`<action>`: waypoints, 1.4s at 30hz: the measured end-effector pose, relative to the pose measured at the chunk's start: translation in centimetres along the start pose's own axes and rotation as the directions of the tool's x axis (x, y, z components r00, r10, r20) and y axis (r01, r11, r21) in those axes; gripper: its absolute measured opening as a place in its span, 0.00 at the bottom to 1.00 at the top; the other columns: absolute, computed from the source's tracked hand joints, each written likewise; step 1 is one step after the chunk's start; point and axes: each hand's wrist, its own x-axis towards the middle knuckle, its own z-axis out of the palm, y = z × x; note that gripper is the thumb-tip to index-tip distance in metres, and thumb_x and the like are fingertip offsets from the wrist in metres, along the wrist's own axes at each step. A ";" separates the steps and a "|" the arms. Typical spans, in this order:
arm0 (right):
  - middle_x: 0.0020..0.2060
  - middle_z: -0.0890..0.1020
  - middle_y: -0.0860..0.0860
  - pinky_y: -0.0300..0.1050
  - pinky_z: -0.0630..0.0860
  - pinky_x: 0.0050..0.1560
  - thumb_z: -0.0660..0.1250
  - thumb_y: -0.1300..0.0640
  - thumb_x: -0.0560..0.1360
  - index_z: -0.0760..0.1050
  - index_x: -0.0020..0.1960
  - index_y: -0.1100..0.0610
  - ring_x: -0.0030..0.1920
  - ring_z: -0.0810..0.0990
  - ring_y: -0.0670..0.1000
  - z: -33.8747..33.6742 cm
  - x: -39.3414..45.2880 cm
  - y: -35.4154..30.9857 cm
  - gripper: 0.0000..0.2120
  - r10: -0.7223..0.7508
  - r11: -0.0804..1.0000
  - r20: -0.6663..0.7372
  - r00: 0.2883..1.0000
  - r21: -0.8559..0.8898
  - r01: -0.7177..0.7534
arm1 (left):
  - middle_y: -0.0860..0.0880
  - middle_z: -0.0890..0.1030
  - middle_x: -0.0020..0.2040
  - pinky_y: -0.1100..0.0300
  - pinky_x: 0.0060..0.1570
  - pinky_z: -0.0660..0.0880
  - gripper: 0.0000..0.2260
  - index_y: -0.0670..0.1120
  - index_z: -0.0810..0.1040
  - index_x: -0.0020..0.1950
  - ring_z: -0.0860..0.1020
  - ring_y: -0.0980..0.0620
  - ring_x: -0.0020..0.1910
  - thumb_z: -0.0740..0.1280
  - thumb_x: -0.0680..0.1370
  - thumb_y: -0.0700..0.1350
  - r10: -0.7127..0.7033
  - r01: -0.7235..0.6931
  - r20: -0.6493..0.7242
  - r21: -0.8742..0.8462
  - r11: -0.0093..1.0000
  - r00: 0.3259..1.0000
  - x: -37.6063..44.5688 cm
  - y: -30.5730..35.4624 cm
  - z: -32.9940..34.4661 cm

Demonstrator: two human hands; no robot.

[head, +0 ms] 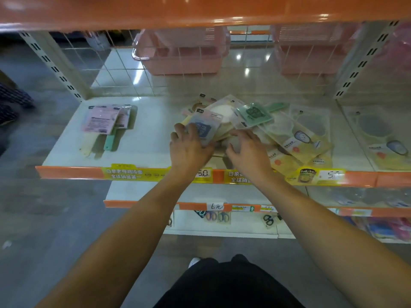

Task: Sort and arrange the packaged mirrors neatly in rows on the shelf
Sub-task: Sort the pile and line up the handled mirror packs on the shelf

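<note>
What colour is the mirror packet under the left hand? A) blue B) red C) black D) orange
A: the left hand holds a blue mirror packet at the near edge of the jumbled pile on the shelf, while a green one lies farther back to the right.

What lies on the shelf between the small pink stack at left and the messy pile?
Only bare white shelf between the pink stack and the pile, seen in the head view.
</note>
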 end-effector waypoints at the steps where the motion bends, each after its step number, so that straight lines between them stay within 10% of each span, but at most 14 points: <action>1: 0.58 0.78 0.55 0.53 0.74 0.58 0.64 0.53 0.75 0.75 0.63 0.57 0.59 0.75 0.58 0.4 0.1 -0.6 0.17 -0.012 1.000 0.007 1.000 0.004 0.012 | 0.38 0.72 0.52 0.48 0.42 0.74 0.34 0.38 0.73 0.58 0.74 0.39 0.47 0.63 0.69 0.67 -0.010 0.011 -0.031 0.020 1.000 0.999 -0.1 -0.5 -0.4; 26: 0.59 0.76 0.51 0.54 0.69 0.62 0.64 0.54 0.76 0.75 0.62 0.55 0.61 0.73 0.55 8.4 3.7 -11.8 0.16 -0.105 0.994 0.055 0.993 0.034 0.103 | 0.37 0.67 0.66 0.47 0.56 0.65 0.31 0.42 0.69 0.62 0.67 0.36 0.62 0.58 0.74 0.68 -0.325 0.333 -0.070 0.183 0.925 0.943 5.9 -19.6 -4.6; 42: 0.62 0.77 0.56 0.50 0.70 0.61 0.67 0.55 0.75 0.73 0.66 0.58 0.62 0.73 0.58 2.0 2.9 -7.4 0.20 0.025 1.000 -0.122 0.992 0.016 -0.023 | 0.46 0.74 0.63 0.51 0.56 0.70 0.19 0.47 0.72 0.65 0.72 0.42 0.61 0.60 0.79 0.56 0.186 -0.182 0.040 -0.084 0.980 0.982 6.1 -3.5 -4.4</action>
